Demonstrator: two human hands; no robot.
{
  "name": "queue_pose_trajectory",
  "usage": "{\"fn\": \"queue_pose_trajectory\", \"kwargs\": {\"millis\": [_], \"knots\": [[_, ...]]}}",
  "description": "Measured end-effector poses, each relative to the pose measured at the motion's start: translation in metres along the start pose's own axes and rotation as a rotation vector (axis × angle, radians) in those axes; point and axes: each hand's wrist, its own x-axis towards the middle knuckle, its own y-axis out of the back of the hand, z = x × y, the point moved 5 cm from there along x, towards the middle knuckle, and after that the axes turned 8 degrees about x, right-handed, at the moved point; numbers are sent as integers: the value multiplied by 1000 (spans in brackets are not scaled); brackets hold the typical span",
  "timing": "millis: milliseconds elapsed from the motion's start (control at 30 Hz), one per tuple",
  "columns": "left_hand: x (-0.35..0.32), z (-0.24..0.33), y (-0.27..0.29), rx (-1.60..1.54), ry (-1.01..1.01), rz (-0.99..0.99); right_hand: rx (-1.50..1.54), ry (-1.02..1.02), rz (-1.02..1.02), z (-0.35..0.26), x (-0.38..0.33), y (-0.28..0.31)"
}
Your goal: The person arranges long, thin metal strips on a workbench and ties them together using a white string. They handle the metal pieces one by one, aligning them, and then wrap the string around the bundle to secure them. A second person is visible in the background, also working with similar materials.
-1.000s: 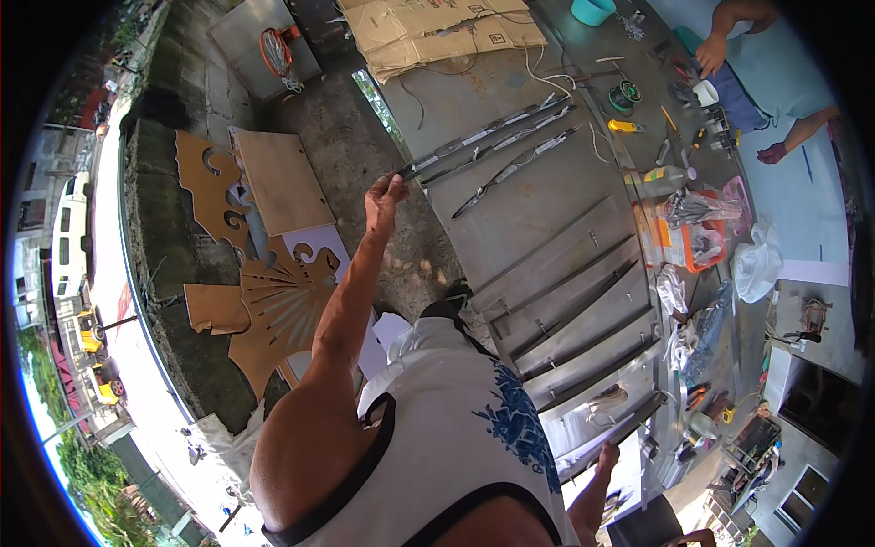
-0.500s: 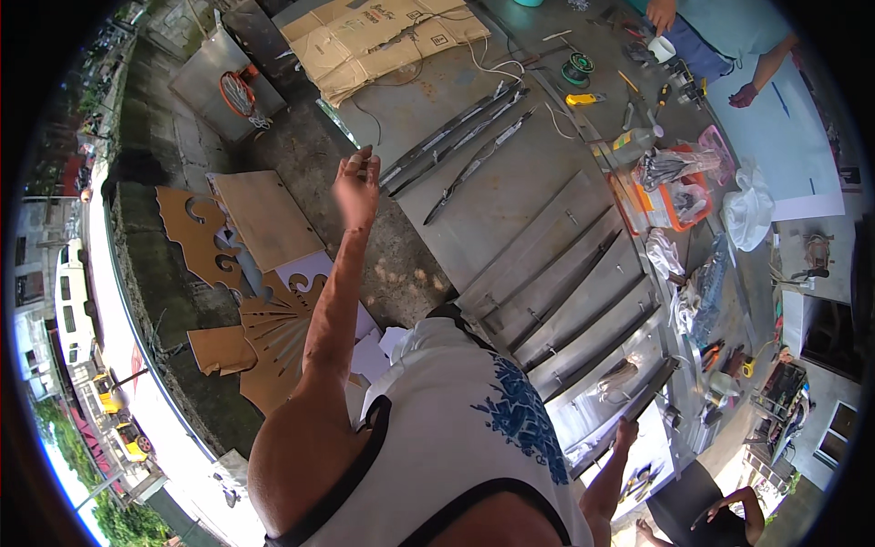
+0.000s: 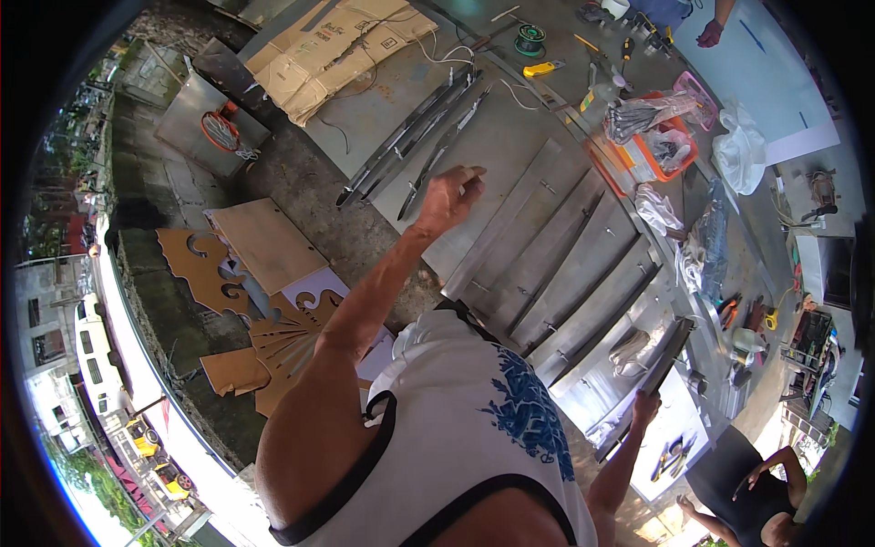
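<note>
The left hand (image 3: 456, 196), half-curled and apparently empty, hovers over the desk (image 3: 506, 132), where three narrow strips (image 3: 423, 135) lie set apart, while the right hand (image 3: 645, 407) grips a dark bar (image 3: 669, 357), not yet released, beside the metal slats (image 3: 592, 294).

Grey tabletop (image 3: 499, 137), a few bright patches of colour
The bar (image 3: 669, 356) is dark grey, nearly black, and the upper strips (image 3: 444, 149) black with silvery streaks; cardboard (image 3: 319, 68) tan with dark print, cutter (image 3: 544, 68) yellow, spool (image 3: 529, 38) green and black, basket (image 3: 641, 158) orange, plastic bag (image 3: 740, 153) whitish, cutout board (image 3: 193, 263) brown; the shirt (image 3: 437, 410) is white, edged in black, with a mottled blue print
</note>
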Motion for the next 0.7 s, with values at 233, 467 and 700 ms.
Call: {"fn": "queue_pose_trajectory", "kwargs": {"millis": [233, 467, 700], "knots": [[208, -87, 67, 572, -173, 219, 48, 86, 35, 19, -8, -7], [302, -122, 30, 769, 100, -150, 269, 8, -40, 36, -30, -4], [337, -156, 18, 830, 113, -338, 251, -75, -59, 13, -51, 8]]}}
